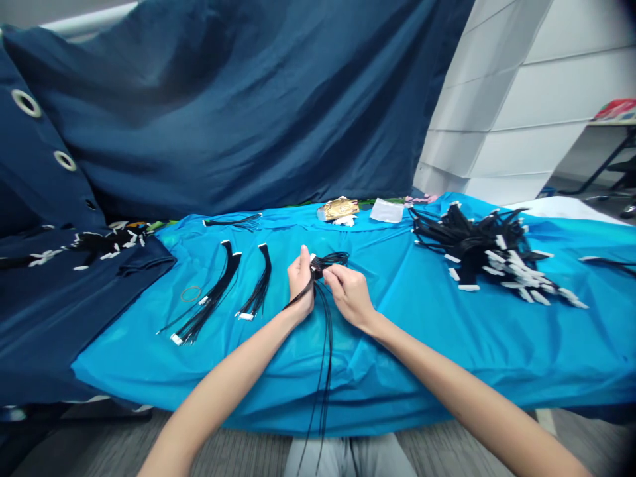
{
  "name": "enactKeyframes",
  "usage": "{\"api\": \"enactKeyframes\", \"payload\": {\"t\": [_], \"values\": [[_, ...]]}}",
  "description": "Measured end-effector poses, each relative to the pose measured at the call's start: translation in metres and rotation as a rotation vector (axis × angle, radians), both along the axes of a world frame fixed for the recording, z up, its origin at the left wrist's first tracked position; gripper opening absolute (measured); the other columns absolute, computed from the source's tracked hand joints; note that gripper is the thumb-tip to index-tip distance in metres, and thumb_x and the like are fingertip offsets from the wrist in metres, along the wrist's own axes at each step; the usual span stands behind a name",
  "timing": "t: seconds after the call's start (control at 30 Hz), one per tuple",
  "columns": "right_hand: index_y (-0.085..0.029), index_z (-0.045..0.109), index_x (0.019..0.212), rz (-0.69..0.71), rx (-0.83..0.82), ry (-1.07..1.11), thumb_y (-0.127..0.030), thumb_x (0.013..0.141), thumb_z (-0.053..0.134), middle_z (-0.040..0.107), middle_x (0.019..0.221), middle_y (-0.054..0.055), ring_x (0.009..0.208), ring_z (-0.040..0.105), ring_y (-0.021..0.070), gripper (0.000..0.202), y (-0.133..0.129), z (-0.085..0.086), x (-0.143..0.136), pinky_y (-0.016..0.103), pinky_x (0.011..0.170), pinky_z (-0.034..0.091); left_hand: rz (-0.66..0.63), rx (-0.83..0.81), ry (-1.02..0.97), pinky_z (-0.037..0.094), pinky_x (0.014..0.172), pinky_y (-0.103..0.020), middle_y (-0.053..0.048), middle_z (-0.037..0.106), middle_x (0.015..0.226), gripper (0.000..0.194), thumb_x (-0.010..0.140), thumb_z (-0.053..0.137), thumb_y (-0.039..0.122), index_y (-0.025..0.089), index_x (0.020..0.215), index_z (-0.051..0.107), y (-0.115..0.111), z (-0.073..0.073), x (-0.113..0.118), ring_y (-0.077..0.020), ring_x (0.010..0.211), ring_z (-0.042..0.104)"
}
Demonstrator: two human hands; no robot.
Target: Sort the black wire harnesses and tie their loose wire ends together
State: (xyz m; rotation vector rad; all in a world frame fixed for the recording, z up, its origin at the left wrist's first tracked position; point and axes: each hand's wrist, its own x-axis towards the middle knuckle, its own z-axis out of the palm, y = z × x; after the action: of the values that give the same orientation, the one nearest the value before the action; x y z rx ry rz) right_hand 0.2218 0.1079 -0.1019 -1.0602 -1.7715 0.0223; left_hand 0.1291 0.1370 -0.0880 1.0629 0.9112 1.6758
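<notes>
My left hand [301, 283] is closed around a bundle of black cables [325, 331], its thumb pointing up. Close beside it on the right, my right hand [348, 291] pinches the same bundle near a small white connector. Several cable ends loop out behind my hands, and others hang down past the table's front edge. To the left, one short cable bundle [261, 281] and a longer one [213, 295] lie on the blue cloth [407, 371], with white connectors at their ends.
A large heap of black cables with white connectors [477, 245] lies at the right. A gold packet [338, 210] and a clear bag [387, 211] lie at the back. A thin ring [191, 294] is at the left, with more cables [106, 242] on dark cloth beyond.
</notes>
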Motion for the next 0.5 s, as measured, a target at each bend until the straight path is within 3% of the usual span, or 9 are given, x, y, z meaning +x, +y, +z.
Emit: {"api": "enactKeyframes", "payload": {"t": [0.2,0.5], "values": [[-0.016,0.049,0.063,0.023,-0.036,0.033,-0.028,0.090,0.035,0.054,0.062,0.000,0.057,0.050,0.0089,0.033,-0.0006,0.0005,-0.0001,0.020,0.057,0.033,0.004,0.016,0.048,0.025,0.047,-0.021,0.005,0.029,0.050,0.050,0.073,0.047,0.061,0.017,0.054,0.031,-0.0015,0.0001,0.0006,-0.0071,0.048,0.026],[-0.016,0.048,0.063,0.002,0.037,-0.029,-0.026,0.090,0.036,0.053,0.061,0.000,0.055,0.047,0.0087,0.032,-0.0004,-0.0002,0.0005,0.021,0.056,0.031,-0.013,-0.001,0.029,0.026,0.049,-0.022,0.004,0.031,0.051,0.048,0.073,0.050,0.058,0.017,0.054,0.034,-0.0019,-0.0023,-0.0001,-0.0076,0.048,0.028]]}}
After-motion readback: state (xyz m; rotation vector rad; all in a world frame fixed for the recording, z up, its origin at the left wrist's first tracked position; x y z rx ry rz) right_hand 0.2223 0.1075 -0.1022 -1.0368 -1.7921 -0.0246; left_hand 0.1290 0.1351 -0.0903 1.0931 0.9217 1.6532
